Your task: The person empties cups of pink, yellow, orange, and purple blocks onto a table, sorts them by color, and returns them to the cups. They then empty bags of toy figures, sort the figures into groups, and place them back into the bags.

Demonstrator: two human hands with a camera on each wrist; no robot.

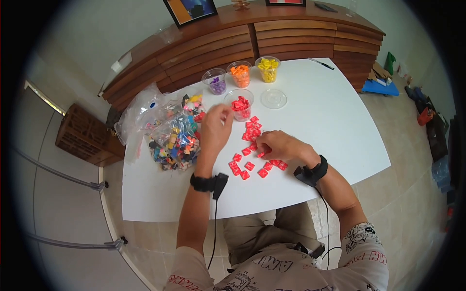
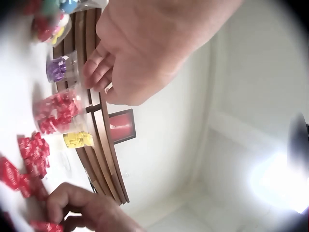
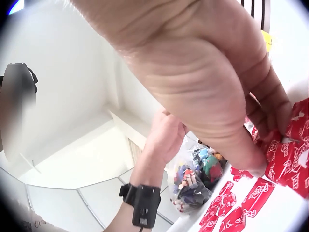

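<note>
My left hand [image 1: 217,127] hovers beside a clear plastic cup [image 2: 79,118] of red wrapped candies, its fingers loosely bent and holding nothing. Loose red wrapped candies [image 1: 249,166] lie scattered on the white table in front of the cup. Down among them, my right hand [image 1: 284,145] pinches at a red wrapped candy [image 3: 273,157] with thumb and fingertips. White lettering shows on the wrappers in the right wrist view. The palm covers part of the candies in the head view.
Behind stand cups of purple pieces [image 1: 218,86], orange pieces [image 1: 240,76] and yellow pieces [image 1: 268,70]. A clear lid [image 1: 274,98] lies right of the red cup. Plastic bags of small colourful figures [image 1: 177,140] cover the table's left. A pen [image 1: 321,63] lies far right.
</note>
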